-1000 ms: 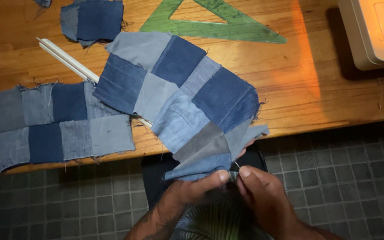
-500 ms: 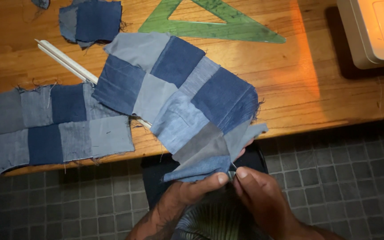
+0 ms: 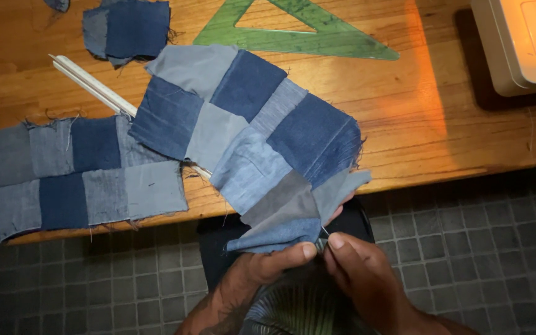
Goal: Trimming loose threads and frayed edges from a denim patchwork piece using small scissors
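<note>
Pinching near edge of denim patchwork strip (image 3: 262, 142) w/ both hands, lower centre of frame, just below worktop (image 3: 442, 118) edge. Left hand (image 3: 268, 267) gripping folded corner betw. thumb & fingers, grip closed tight on cloth. Right hand (image 3: 361, 273) meeting it thumb-to-thumb, fingertips nipping same corner at a fine thread or pin – too small to tell which. Strip running up-left from hands, lying across worktop centre, patches in dark blue, pale blue & grey. Overlapping a white stick (image 3: 94, 87) at centre-left. Second patchwork piece (image 3: 63, 180) lying flat at left edge, partly hanging off worktop. Small denim scraps (image 3: 128, 31) sitting upper left. Green set square (image 3: 293, 31) resting top centre. White sewing machine (image 3: 522, 43) sitting upper right, lit warm. Grey tiled floor (image 3: 466, 248) showing below.
</note>
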